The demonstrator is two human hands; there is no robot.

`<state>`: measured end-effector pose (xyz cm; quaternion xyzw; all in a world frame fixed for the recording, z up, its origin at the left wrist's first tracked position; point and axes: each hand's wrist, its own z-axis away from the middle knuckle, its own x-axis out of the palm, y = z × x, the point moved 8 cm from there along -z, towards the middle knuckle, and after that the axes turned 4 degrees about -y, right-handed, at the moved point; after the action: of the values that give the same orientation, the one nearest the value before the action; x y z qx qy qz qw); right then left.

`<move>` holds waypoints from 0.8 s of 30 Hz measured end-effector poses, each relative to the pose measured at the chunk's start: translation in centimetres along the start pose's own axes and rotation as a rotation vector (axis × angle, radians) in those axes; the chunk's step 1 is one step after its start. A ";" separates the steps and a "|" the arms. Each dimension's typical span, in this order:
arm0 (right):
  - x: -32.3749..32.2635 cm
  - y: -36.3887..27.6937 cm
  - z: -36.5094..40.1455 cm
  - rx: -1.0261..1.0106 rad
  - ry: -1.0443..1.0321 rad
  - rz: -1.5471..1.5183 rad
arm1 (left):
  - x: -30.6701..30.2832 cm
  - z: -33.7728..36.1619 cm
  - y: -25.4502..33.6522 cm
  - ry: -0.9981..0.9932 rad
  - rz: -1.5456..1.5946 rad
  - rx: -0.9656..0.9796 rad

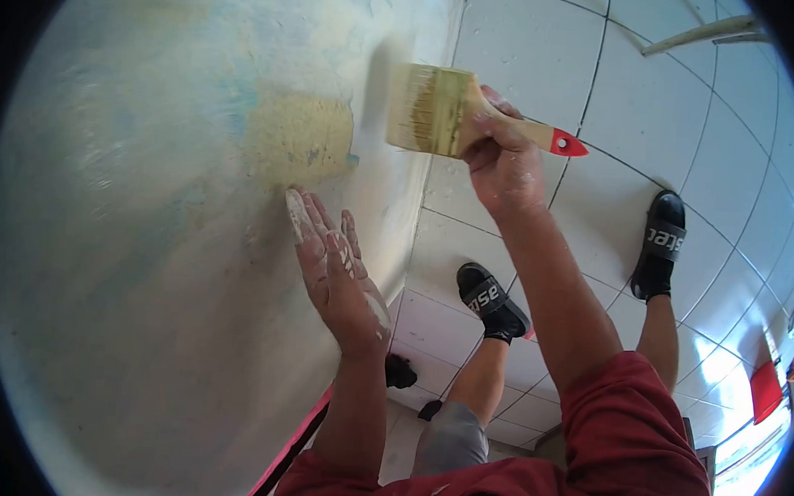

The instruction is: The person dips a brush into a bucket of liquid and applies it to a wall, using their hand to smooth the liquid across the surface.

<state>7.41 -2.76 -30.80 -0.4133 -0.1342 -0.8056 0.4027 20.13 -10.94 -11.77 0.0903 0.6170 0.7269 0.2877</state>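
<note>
My right hand (502, 164) grips a wide paintbrush (431, 111) by its wooden handle with a red tip; the yellowish bristles hover just off the pale wall (145, 262). My left hand (335, 267), fingers spread and smeared with white, lies flat against the wall just below a rough yellow patch (299, 140). The brush sits to the right of that patch, with its shadow falling on the wall.
White floor tiles (533, 57) run along the wall's base. My feet in black sandals (493, 302) (659, 244) stand on them. A small dark object (399, 371) lies near the wall, and a red item (765, 390) sits at the far right.
</note>
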 end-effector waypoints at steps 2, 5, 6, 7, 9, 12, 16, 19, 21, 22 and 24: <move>2.6 2.4 0.2 -0.022 -0.102 -0.070 | -1.4 -0.5 -0.6 -0.011 0.045 0.027; 3.2 5.0 -1.6 -0.023 -0.193 -0.014 | -1.2 -1.5 -0.9 -0.060 0.009 0.092; 1.3 5.6 -3.0 -0.066 -0.154 0.059 | -1.1 -1.6 -0.7 -0.067 0.009 0.124; 0.0 6.0 -3.8 -0.065 -0.150 0.056 | -1.0 -1.6 -0.6 -0.073 0.010 0.157; -4.2 5.3 -5.0 -0.174 0.077 0.194 | -1.0 -1.6 -0.9 -0.062 0.013 0.183; -6.3 6.2 -5.2 -0.166 0.136 0.348 | -1.3 -1.2 -1.1 -0.035 0.015 0.208; 1.0 6.0 -1.4 -0.144 -0.037 0.347 | -1.7 -0.3 -1.2 0.000 0.019 0.187; 9.3 3.7 3.7 -0.225 -0.213 0.548 | -2.1 0.1 -1.3 0.014 0.027 0.179; 12.2 1.6 5.5 -0.300 -0.422 0.442 | -1.8 0.1 -0.8 0.023 0.055 0.205; 11.5 1.3 5.1 -0.306 -0.412 0.444 | -1.9 0.0 -0.4 0.047 0.075 0.241; 10.6 2.1 3.5 -0.233 -0.548 0.343 | -1.6 -0.3 -0.4 -0.011 0.034 0.289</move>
<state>7.41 -7.87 -20.59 -0.6741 -0.0733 -0.5951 0.4314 21.42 -11.99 -11.82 0.1453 0.7119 0.6348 0.2627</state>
